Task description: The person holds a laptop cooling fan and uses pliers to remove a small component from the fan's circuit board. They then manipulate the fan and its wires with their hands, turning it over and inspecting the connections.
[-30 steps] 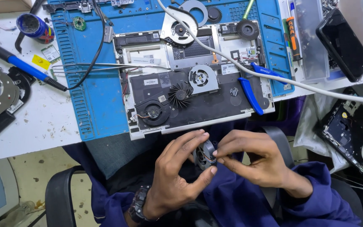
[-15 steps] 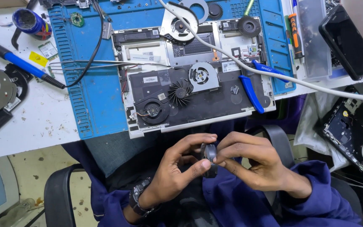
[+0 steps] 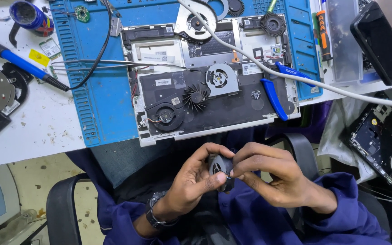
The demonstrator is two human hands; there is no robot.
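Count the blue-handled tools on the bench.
2: a corded tool on the left of the bench, and pliers lying on the open laptop. Clutter may hide others.

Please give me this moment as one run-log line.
left hand: pinching small dark fan part | right hand: fingers on same part | opened laptop: on blue mat

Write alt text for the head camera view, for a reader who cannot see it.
Seen from above, a seated person's left hand and right hand together hold a small round black fan part over their lap. On the table beyond, an opened laptop with loose fans lies on a blue work mat, with blue-handled pliers on it.
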